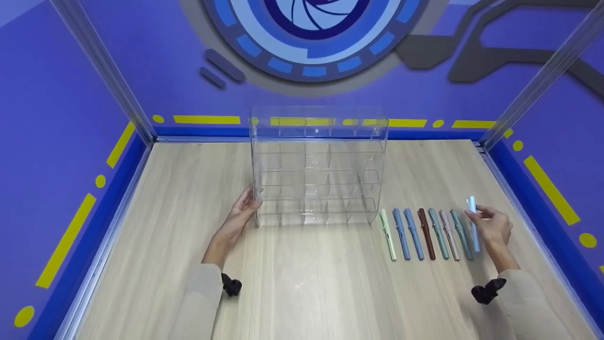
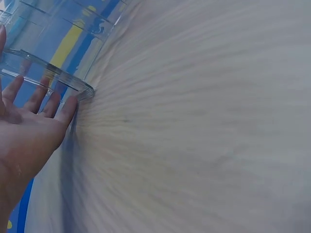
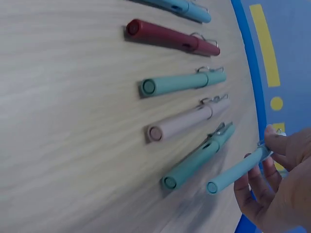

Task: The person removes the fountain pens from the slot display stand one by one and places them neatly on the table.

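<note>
A clear plastic rack [image 1: 316,177] with several tiers of small compartments stands upright toward the back of the table. My left hand [image 1: 237,218] holds its lower left side, thumb by the front edge; in the left wrist view, fingers [image 2: 64,111] reach along the clear plastic. At the right, my right hand [image 1: 493,229] pinches a light blue capped pen [image 3: 235,171] between thumb and fingers, with its cap end pointing away. This pen is beside the end of a row of capped pens, nearest a teal pen [image 1: 462,236]. Part of the held pen is hidden by the fingers.
Several pens lie side by side right of the rack: pale green [image 1: 388,236], two blue, dark red [image 1: 427,234], another teal and a pale pink pen [image 1: 450,236]. Blue panels with metal posts [image 1: 528,75] enclose the wooden table [image 1: 302,283] at back and sides.
</note>
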Action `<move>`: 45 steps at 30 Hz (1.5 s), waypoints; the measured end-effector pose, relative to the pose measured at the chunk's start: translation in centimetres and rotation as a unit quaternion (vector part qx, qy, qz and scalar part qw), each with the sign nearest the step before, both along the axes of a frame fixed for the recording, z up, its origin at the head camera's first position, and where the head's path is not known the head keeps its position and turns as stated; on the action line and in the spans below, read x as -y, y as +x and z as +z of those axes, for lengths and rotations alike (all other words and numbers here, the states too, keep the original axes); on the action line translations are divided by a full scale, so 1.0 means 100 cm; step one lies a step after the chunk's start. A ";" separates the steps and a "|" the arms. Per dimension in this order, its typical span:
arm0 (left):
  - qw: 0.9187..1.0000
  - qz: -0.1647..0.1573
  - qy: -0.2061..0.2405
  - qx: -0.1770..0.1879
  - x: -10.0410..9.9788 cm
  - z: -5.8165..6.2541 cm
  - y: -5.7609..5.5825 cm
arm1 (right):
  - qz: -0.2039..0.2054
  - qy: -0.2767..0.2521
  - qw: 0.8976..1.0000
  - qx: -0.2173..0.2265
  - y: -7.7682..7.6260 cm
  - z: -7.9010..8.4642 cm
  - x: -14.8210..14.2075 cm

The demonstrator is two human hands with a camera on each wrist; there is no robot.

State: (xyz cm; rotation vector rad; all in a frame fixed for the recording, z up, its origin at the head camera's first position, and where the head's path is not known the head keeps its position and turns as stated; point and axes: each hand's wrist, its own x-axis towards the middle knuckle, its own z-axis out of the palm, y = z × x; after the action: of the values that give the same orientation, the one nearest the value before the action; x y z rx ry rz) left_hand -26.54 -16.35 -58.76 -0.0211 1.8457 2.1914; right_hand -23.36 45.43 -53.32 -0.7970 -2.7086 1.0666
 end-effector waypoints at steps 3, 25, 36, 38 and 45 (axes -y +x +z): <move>1.000 -0.014 -0.009 0.000 0.000 0.000 0.000 | 0.003 -0.016 1.000 0.021 0.004 -0.003 -0.010; 1.000 -0.021 -0.016 0.014 -0.006 0.000 -0.002 | 0.015 0.006 0.999 0.039 0.021 -0.020 -0.026; 0.999 -0.007 -0.023 0.021 0.002 0.000 0.005 | 0.008 0.027 0.999 0.022 0.011 -0.026 -0.010; 1.000 -0.012 -0.023 0.015 0.003 -0.001 0.005 | 0.007 0.028 0.999 0.014 0.009 -0.027 -0.009; 1.000 -0.018 -0.014 0.005 0.001 -0.004 0.004 | 0.002 0.042 0.999 0.009 0.009 -0.031 -0.011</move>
State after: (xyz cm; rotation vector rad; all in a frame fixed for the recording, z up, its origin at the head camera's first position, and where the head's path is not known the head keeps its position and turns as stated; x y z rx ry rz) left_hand -26.12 -16.41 -59.14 -0.0056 1.8565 2.1382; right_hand -22.48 46.50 -56.46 -0.7897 -2.7503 0.9439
